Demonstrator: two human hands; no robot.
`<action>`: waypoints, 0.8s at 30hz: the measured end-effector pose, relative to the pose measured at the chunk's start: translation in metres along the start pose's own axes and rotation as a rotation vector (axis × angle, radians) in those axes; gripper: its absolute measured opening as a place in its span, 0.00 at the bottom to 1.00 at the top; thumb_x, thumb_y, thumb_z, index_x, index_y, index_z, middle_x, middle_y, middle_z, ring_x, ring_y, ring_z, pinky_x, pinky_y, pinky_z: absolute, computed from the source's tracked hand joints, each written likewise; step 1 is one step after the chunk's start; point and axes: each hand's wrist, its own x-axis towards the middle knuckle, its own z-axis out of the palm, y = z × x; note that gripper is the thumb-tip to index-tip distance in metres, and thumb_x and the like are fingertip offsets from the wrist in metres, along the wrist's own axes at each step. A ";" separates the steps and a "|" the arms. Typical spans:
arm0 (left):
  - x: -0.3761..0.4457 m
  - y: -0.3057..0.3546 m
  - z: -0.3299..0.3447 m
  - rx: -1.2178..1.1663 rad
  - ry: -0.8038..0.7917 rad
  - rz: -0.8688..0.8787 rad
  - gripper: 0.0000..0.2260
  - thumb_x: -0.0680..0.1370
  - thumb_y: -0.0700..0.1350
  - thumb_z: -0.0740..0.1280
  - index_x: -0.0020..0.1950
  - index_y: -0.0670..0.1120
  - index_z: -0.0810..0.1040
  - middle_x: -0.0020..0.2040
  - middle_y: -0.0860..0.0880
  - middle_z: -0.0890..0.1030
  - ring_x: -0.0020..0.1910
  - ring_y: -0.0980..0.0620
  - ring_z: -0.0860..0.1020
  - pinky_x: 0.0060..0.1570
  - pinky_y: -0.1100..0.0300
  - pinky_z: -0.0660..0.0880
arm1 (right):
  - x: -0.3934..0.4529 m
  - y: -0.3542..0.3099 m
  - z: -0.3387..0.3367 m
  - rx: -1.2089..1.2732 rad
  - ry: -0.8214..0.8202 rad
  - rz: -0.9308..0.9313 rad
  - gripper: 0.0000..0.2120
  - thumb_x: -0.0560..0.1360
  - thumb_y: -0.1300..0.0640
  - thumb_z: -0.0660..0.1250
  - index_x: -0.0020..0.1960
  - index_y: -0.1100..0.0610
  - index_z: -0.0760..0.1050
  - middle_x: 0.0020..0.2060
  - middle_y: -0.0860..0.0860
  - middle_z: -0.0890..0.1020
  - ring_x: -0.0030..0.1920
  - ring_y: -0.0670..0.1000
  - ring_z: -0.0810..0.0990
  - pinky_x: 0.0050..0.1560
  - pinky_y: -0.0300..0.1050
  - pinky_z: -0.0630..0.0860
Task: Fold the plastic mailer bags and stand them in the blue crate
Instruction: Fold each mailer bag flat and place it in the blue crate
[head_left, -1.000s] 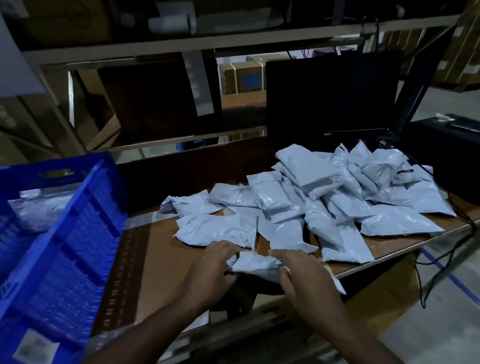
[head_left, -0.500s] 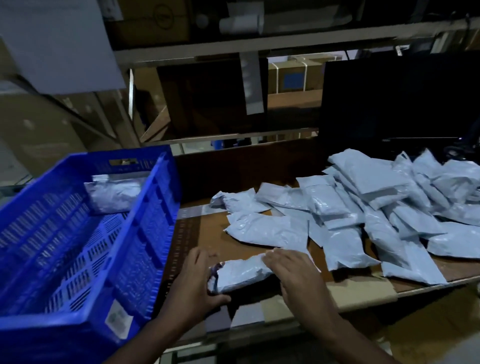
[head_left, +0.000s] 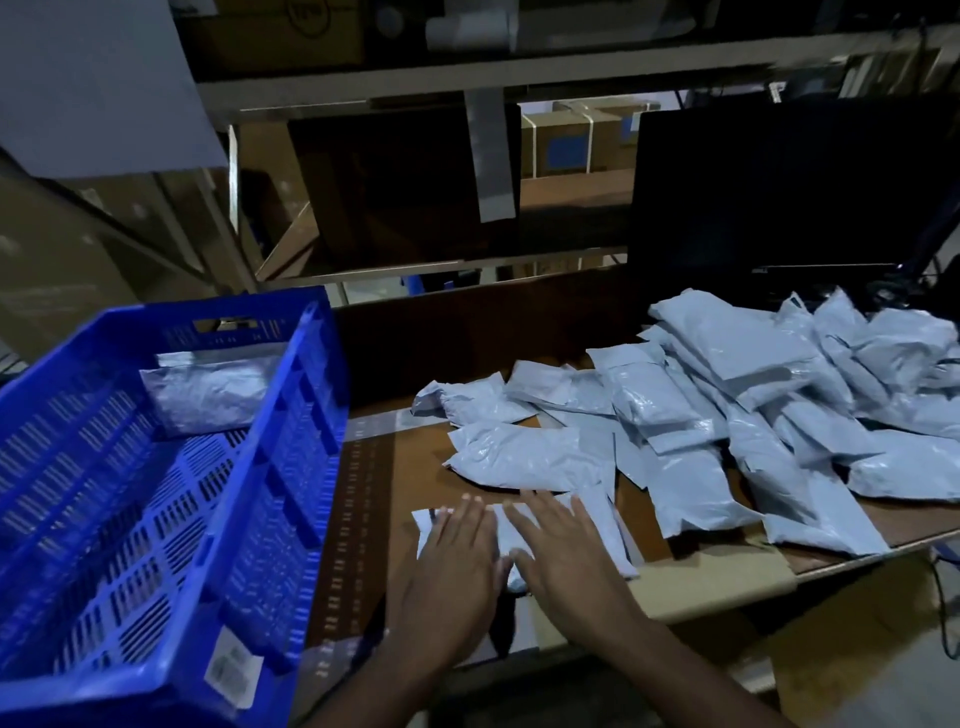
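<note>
While both hands lie flat on one mailer bag (head_left: 558, 525) at the near edge of the table (head_left: 415, 467), the head view, the only one here, shows how the thing will likely behave. The left hand (head_left: 454, 561) and right hand (head_left: 563, 558) press down side by side, fingers straight and slightly spread, curled round nothing. Under them the bag looks thin and soft; its glossy, wrinkled film suggests it is light, slippery and apt to spring open after a fold. I judge that it wants a firm crease with the palms, then a pinch across the folded edge so the layers cannot slide. A loose pile of unfolded bags (head_left: 727, 405) lies just beyond and to the right. At the left, the blue crate (head_left: 291, 467) holds one bag (head_left: 202, 395) standing against its far wall.
</note>
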 end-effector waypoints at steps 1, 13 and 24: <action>-0.002 -0.003 0.008 0.016 -0.052 -0.024 0.37 0.78 0.63 0.35 0.83 0.47 0.52 0.82 0.52 0.49 0.82 0.52 0.47 0.81 0.51 0.44 | -0.004 0.000 0.007 -0.028 -0.037 0.017 0.24 0.81 0.44 0.52 0.71 0.49 0.75 0.70 0.52 0.76 0.71 0.52 0.73 0.74 0.53 0.51; -0.008 -0.008 0.025 -0.078 -0.067 -0.077 0.41 0.78 0.69 0.29 0.83 0.50 0.54 0.83 0.51 0.51 0.82 0.53 0.49 0.77 0.52 0.47 | -0.006 0.007 0.027 -0.029 -0.219 0.070 0.29 0.84 0.39 0.41 0.73 0.46 0.72 0.72 0.50 0.74 0.71 0.52 0.73 0.71 0.55 0.54; -0.009 -0.015 0.024 -0.092 -0.104 -0.064 0.47 0.68 0.72 0.21 0.83 0.54 0.40 0.82 0.57 0.38 0.79 0.61 0.34 0.79 0.55 0.37 | -0.007 0.014 0.020 0.074 -0.219 0.038 0.29 0.82 0.32 0.40 0.79 0.39 0.57 0.79 0.44 0.56 0.78 0.48 0.60 0.75 0.52 0.46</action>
